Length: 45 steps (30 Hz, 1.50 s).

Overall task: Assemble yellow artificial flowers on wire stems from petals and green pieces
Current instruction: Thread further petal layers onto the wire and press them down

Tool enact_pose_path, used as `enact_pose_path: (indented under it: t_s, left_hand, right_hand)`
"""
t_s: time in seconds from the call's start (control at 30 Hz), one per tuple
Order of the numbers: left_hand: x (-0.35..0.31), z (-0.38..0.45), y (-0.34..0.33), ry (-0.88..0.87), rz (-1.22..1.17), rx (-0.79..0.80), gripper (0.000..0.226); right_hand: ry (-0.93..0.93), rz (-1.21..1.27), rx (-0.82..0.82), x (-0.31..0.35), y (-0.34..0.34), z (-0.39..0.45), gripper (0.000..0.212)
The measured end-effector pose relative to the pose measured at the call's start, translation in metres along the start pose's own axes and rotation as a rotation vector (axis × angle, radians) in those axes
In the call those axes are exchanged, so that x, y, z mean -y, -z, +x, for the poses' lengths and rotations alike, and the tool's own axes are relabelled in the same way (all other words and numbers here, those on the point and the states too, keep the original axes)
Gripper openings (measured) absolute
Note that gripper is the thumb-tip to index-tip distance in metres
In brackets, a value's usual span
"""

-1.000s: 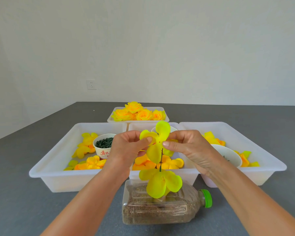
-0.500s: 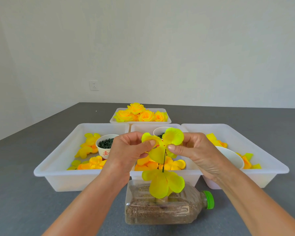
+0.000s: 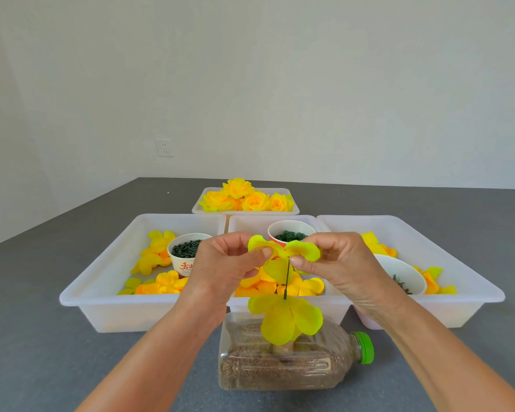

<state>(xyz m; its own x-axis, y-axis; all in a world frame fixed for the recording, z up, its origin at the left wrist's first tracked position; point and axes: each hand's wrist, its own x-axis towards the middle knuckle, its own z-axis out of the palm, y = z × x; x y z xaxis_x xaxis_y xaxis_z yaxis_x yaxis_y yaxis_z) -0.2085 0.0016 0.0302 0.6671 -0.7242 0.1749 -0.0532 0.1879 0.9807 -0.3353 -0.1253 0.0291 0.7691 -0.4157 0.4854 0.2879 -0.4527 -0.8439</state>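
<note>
A thin dark wire stem (image 3: 287,279) stands upright out of a clear plastic bottle (image 3: 283,365) that lies on its side, filled with brown grain. A yellow petal layer (image 3: 286,318) sits low on the stem. At the stem's top is a second yellow petal piece (image 3: 283,254). My left hand (image 3: 223,266) pinches its left lobe between thumb and forefinger, and my right hand (image 3: 339,263) pinches its right lobe close to the wire.
Three white trays stand behind the bottle: left tray (image 3: 101,289), middle tray (image 3: 333,304), right tray (image 3: 470,281), holding loose yellow petals and paper cups of green pieces (image 3: 186,248) (image 3: 290,234). A far tray (image 3: 246,211) holds finished yellow flowers. Grey tabletop all round.
The upper petal piece has spread flatter at the top of the wire, both hands still pinching it; the view has tilted slightly.
</note>
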Motion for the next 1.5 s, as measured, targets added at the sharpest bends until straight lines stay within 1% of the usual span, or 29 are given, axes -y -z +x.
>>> enact_pose_path:
  t_s: [0.1, 0.23, 0.37, 0.5, 0.6, 0.67, 0.73, 0.83, 0.9, 0.97, 1.0, 1.1, 1.3, 1.5]
  left_hand:
    - [-0.001, -0.001, 0.000, -0.003, 0.011, 0.001, 0.002]
    - [-0.001, -0.002, 0.000, -0.015, 0.012, 0.015, 0.002]
    - [0.000, -0.004, 0.001, -0.023, 0.016, 0.018, 0.003]
    - [-0.001, -0.006, 0.001, -0.051, 0.033, 0.014, 0.009]
    - [-0.002, -0.007, 0.002, -0.100, 0.050, 0.024, 0.018]
    - [-0.001, -0.008, 0.002, -0.130, 0.063, 0.036, 0.022]
    - [0.000, -0.009, 0.003, -0.184, 0.117, 0.028, 0.024]
    - [0.004, -0.009, 0.005, -0.305, 0.266, -0.020, 0.034]
    - [0.004, -0.011, 0.006, -0.418, 0.386, -0.025, 0.035]
    - [0.004, -0.012, 0.007, -0.556, 0.534, 0.005, 0.040]
    - [0.005, -0.013, 0.007, -0.617, 0.587, 0.023, 0.039]
    - [0.007, -0.013, 0.008, -0.746, 0.675, 0.040, 0.023]
    - [0.014, -0.015, 0.007, -0.875, 0.768, 0.037, 0.013]
    - [0.019, -0.014, 0.010, -0.930, 0.841, 0.068, 0.012]
  right_hand:
    - [0.025, -0.024, 0.000, 0.001, 0.000, 0.000, 0.006]
    - [0.064, -0.075, 0.002, -0.001, 0.002, 0.000, 0.018]
    - [0.119, -0.130, -0.018, -0.002, 0.001, -0.001, 0.016]
    - [0.263, -0.247, -0.062, -0.003, 0.000, -0.002, 0.013]
    - [0.378, -0.362, -0.102, -0.005, 0.000, -0.002, 0.011]
    - [0.404, -0.413, -0.139, -0.006, 0.000, -0.002, 0.010]
    - [0.417, -0.457, -0.144, -0.005, 0.000, -0.003, 0.009]
    - [0.503, -0.569, -0.108, -0.006, 0.000, -0.004, 0.004]
    - [0.552, -0.605, -0.099, -0.007, 0.000, -0.002, 0.002]
    - [0.580, -0.613, -0.094, -0.008, 0.000, -0.001, 0.003]
    - [0.584, -0.613, -0.088, -0.009, 0.000, -0.001, 0.003]
    - [0.578, -0.610, -0.072, -0.012, 0.002, 0.000, 0.004]
    - [0.590, -0.644, -0.065, -0.017, 0.003, -0.004, 0.006]
    - [0.520, -0.672, -0.105, -0.027, 0.002, -0.013, 0.009]
